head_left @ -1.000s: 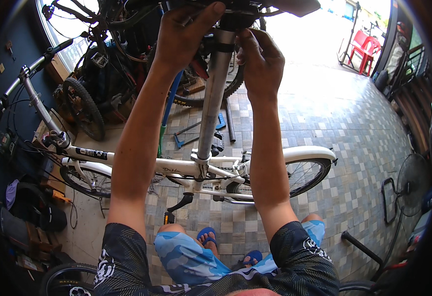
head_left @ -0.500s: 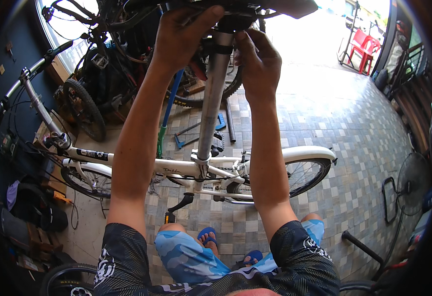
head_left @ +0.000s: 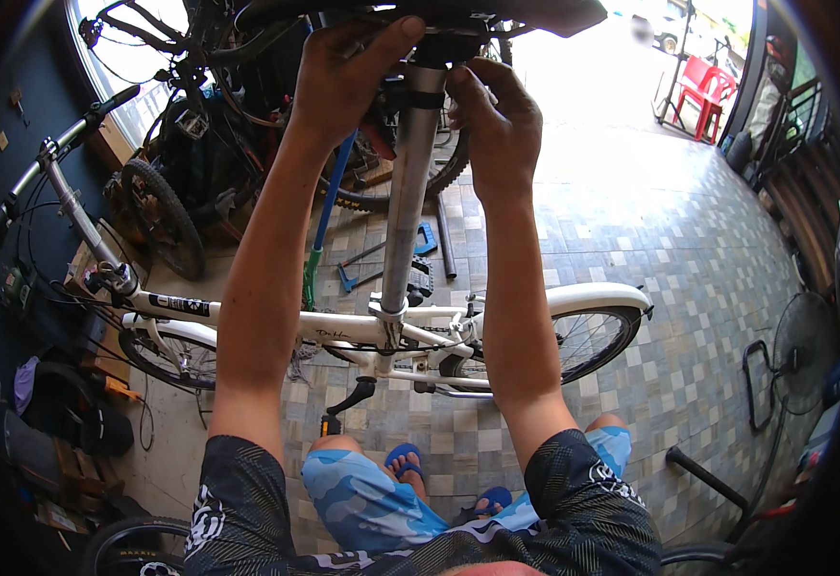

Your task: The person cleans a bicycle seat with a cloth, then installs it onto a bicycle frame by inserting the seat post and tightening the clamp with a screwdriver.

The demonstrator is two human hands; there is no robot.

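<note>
A white bicycle (head_left: 343, 327) stands across in front of me, its long silver seatpost (head_left: 408, 192) rising toward me. On top is a black saddle (head_left: 545, 14), partly cut off by the upper edge. My left hand (head_left: 348, 82) is curled closed just under the saddle, left of the post, its thumb reaching toward the post head. My right hand (head_left: 499, 125) pinches at the right side of the dark clamp (head_left: 444, 48) beneath the saddle. What either set of fingertips holds is hidden. A black band (head_left: 425, 99) circles the post below the clamp.
Behind the bicycle, a blue hacksaw (head_left: 423, 238) and a dark tube (head_left: 447, 240) lie on the tiled floor. Other bikes and parts crowd the left. A fan (head_left: 804, 350) stands at right, with red chairs (head_left: 706, 91) near the bright doorway.
The saddle and the top of the post have shifted slightly left, with both hands moving along. The hands stay at the same places under the saddle.
</note>
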